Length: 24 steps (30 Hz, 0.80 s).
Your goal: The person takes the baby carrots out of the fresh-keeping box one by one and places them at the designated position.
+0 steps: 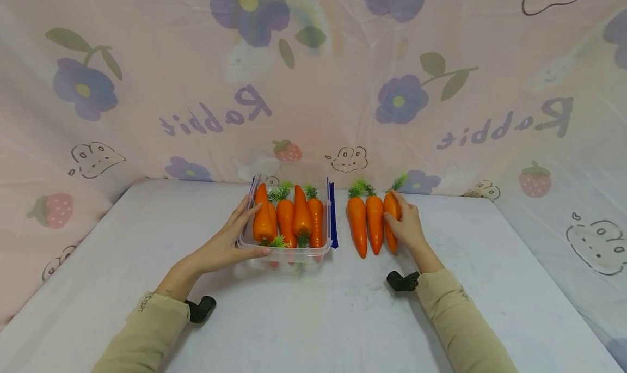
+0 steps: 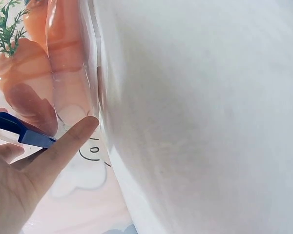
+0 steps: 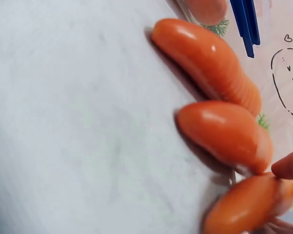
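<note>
Table (image 1: 294,318): its white top runs toward you and off to your right, leaving room to move; the far edge lies close behind the green tops
Clear box (image 1: 303,258): holds carrots side by side; its walls look thin and a little flexible
Left hand (image 1: 222,243): your straight, spread fingers touch the box's left side, thumb along the front rim
Right hand (image 1: 409,226): your thumb and fingers pinch the rightmost carrot
Rightmost carrot (image 1: 391,205): ends the row beside two loose carrots (image 1: 357,226); likely light, stiff and slick, best held at the thick end
Blue latch (image 1: 333,215): juts between box and row
Green tops (image 1: 399,182): probably bendy, poor to grip
</note>
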### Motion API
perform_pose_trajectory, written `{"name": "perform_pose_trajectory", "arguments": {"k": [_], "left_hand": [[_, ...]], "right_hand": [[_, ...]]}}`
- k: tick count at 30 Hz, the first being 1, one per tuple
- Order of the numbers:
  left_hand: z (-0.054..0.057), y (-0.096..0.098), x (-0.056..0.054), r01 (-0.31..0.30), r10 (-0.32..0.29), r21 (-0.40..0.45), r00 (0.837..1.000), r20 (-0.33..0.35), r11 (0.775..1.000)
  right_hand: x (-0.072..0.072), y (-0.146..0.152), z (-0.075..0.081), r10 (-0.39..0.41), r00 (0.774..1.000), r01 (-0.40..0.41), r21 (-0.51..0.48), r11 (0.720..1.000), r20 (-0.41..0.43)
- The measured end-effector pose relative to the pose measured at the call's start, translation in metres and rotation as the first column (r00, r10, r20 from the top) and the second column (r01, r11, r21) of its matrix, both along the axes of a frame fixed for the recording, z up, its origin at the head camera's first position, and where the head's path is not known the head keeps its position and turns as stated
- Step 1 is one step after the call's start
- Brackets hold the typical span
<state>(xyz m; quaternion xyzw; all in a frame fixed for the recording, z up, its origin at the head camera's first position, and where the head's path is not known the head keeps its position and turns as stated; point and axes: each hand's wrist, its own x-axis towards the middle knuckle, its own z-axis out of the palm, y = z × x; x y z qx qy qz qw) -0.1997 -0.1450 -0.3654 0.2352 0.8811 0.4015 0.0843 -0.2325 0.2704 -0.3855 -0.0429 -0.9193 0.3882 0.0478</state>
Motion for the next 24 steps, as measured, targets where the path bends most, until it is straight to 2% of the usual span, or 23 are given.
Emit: {"name": "perform_pose_trajectory", "arguments": {"k": [7,14,19,24], "left_hand": [[-0.002,0.000,-0.001,-0.002,0.002,-0.001,1.000,-0.001,1.000],[-0.002,0.000,-0.001,-0.002,0.002,0.001,1.000,0.000,1.000],[-0.001,0.000,0.000,0.001,-0.001,0.005,1.000,-0.001,1.000],[-0.001,0.000,0.000,0.006,-0.006,0.008,1.000,-0.003,1.000]], "right_hand": [[0.000,0.004,-0.002,0.048,0.999,-0.048,0.009,0.999,0.025],[-0.001,0.003,-0.001,0.042,0.999,-0.042,-0.011,0.999,0.024],[-0.001,0.000,0.004,0.005,1.000,-0.005,-0.005,1.000,-0.004],[0.000,-0.004,0.011,-0.001,0.997,0.000,-0.012,1.000,-0.079]]}}
